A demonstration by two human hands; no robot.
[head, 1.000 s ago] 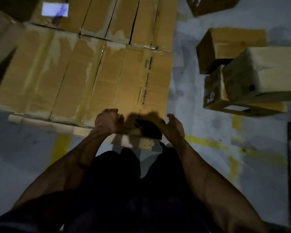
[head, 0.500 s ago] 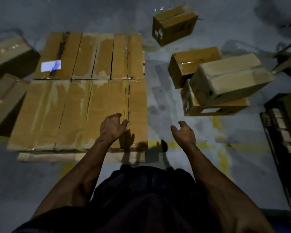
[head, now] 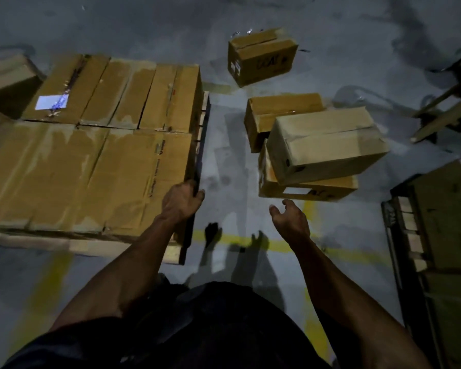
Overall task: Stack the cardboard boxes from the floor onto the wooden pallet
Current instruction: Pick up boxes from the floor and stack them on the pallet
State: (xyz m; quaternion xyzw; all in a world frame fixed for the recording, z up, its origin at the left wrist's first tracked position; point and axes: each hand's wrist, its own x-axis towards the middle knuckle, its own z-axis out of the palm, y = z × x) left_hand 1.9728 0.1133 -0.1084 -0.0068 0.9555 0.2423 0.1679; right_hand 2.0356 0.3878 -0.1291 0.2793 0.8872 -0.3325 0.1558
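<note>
While a first layer of cardboard boxes (head: 91, 166) covers the wooden pallet (head: 117, 249) at left, a person stands at its near right corner, the left hand (head: 180, 201) curled over the right edge of the nearest box and the right hand (head: 290, 219) hanging bare with fingers loosely spread, holding nothing. More boxes wait on the floor (head: 224, 161) to the right: a tilted box (head: 322, 145) rests on top of two others, and a lone box (head: 262, 55) sits farther off. The sound next move, it appears, is to take the tilted top box first, one hand on each end, keeping it level. All boxes look taped shut; their contents cannot be told
</note>
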